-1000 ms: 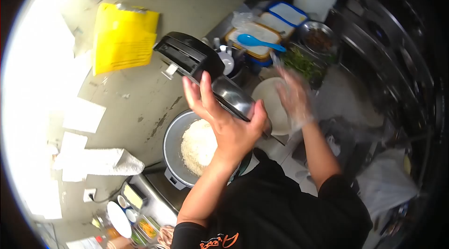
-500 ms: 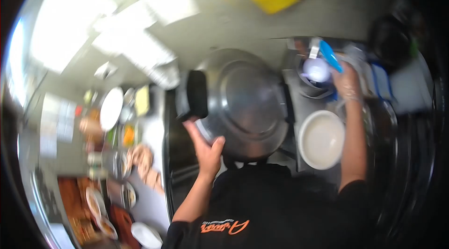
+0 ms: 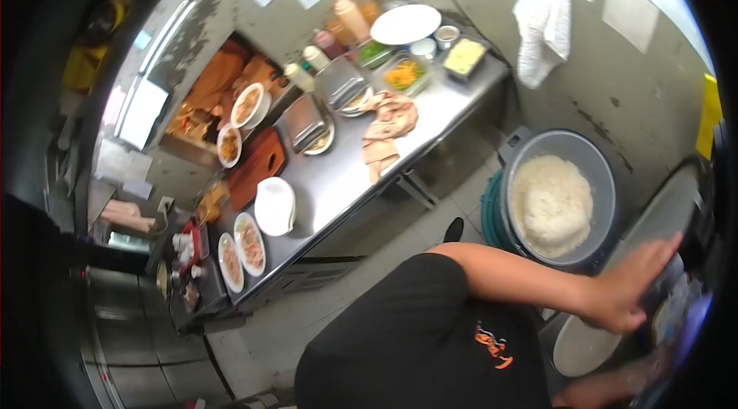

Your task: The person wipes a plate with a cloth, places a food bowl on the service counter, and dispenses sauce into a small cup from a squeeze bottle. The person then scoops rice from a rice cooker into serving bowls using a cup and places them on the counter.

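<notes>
At the right, my left hand (image 3: 626, 290) has its fingers stretched out and its thumb apart. Its fingertips are right by the black handle (image 3: 698, 232) of a large grey metal lid (image 3: 657, 197), which stands tilted at the frame's right side. Below that hand lies a round white bowl (image 3: 583, 346), partly covered by it. My right hand (image 3: 653, 367) is dim and smeared at the lower right edge, close to a purple-blue item (image 3: 696, 324); its fingers are hidden. Beside my left forearm stands a grey tub (image 3: 607, 171) of white rice (image 3: 553, 205).
A steel table (image 3: 330, 201) runs along the wall. It carries a tan cloth (image 3: 390, 128), stacked white plates (image 3: 274, 207), oval plates of food (image 3: 250, 244), sauce bottles (image 3: 352, 18) and a container of orange strips (image 3: 403, 74). A white towel (image 3: 542, 24) hangs on the wall.
The view has swung left, bringing the steel table and rice tub into sight. My left hand's fingers, formerly behind the lid's rim, are now stretched out; the blue-handled item no longer shows clearly.
</notes>
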